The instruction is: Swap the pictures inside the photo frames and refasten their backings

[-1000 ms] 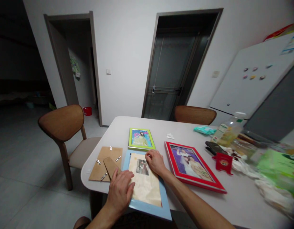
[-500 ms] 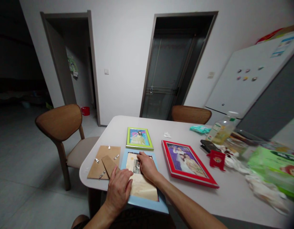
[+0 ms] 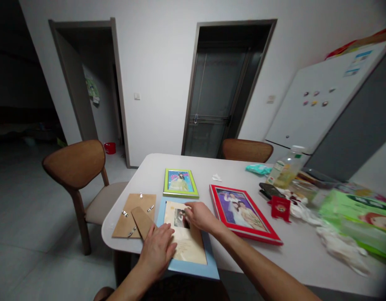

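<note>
A light blue photo frame [image 3: 193, 271] lies on the table in front of me. Inside it is a cream printed sheet [image 3: 188, 246] with a small dark picture near its top. My left hand [image 3: 158, 248] rests on the frame's left side, fingers stretched and loosely apart. My right hand [image 3: 201, 215] reaches over the frame's right side. Its bent fingers touch the sheet beside the small picture, index stretched out, and its thumb is hard to see. Left of the frame lies a brown backing board [image 3: 127, 217] with metal clips and a stand flap [image 3: 142, 220].
A green photo frame [image 3: 180, 194] lies beyond the blue one, and a red photo frame [image 3: 246, 213] to its right. Further right are a bottle [image 3: 285, 167], a black phone [image 3: 270, 191], crumpled tissues [image 3: 340, 246] and a green tissue pack [image 3: 356, 217]. A chair [image 3: 77, 163] stands left.
My right hand has shifted slightly to the right, and its fingers now sit nearer the sheet's right side. My left hand stays on the frame's left side. The whole view has turned a little.
</note>
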A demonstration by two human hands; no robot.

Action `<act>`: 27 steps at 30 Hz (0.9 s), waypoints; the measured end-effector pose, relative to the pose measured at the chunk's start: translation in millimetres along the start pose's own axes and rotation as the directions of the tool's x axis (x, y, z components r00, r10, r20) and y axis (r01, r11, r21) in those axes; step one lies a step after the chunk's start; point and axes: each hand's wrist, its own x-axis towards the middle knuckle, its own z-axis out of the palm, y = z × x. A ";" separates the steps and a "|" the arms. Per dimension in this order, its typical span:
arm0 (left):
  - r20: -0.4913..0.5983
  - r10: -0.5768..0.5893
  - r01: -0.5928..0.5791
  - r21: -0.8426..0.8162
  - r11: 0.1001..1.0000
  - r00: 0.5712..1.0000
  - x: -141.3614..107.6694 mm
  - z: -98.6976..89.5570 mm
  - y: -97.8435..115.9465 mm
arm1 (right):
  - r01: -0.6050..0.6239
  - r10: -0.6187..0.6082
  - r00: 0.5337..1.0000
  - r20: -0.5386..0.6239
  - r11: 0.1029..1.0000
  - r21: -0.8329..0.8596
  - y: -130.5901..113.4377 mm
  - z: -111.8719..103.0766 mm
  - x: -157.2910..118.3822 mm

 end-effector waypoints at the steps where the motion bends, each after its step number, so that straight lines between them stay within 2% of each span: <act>1: 0.026 -0.003 0.003 0.000 1.000 1.000 0.6 -0.7 0.3 | 0.002 -0.002 1.000 0.010 1.000 -0.021 0.8 2.9 -4.5; 4: 0.097 -0.007 0.006 0.014 1.000 0.995 2.3 -3.9 2.7 | 0.013 -0.011 1.000 0.028 0.997 -0.081 1.6 10.8 -14.6; 7: 0.123 -0.009 0.002 0.060 0.998 0.992 3.7 -7.6 6.8 | 0.039 -0.033 0.998 0.046 0.991 -0.127 0.2 10.5 -16.2; 11: 0.124 -0.008 -0.005 0.102 0.995 0.992 3.9 -8.2 9.6 | 0.076 -0.067 0.996 0.058 0.982 -0.171 -9.7 5.8 -12.8; 16: 0.101 0.005 -0.017 0.124 0.992 0.995 2.9 -3.7 9.7 | 0.141 -0.133 0.989 0.062 0.978 -0.155 -23.4 14.4 -6.9; 27: 0.106 -0.007 -0.005 0.106 0.994 0.994 4.1 -2.3 10.5 | 0.154 -0.147 0.988 0.054 0.974 -0.164 -38.2 23.6 -0.8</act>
